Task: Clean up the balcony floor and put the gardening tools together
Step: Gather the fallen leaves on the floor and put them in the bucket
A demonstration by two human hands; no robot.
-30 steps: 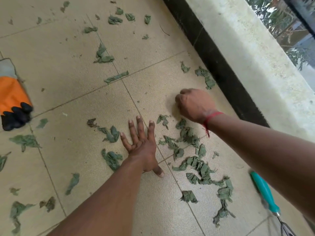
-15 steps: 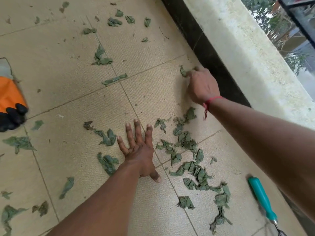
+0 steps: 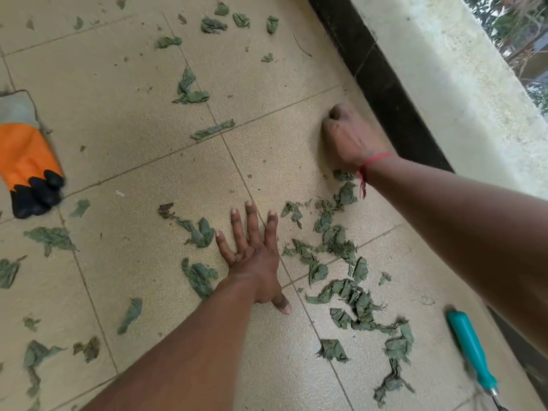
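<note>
Torn green leaf pieces litter the tan tiled floor, with the thickest pile between my hands and the lower right. My left hand presses flat on the tiles, fingers spread, holding nothing. My right hand is down on the floor close to the black skirting, fingers curled under and closed over the leaf pieces there, which are hidden beneath it. A teal-handled garden tool lies at the lower right, its metal end cut off by the frame edge. An orange and black gardening glove lies at the left edge.
The black skirting and a pale concrete parapet run along the right side. Loose leaf bits are scattered over the far tiles and more leaf scraps lie at the lower left.
My right hand reached out to the leaf pieces by the skirting and now covers them with curled fingers. My left hand has stayed flat on the floor.
</note>
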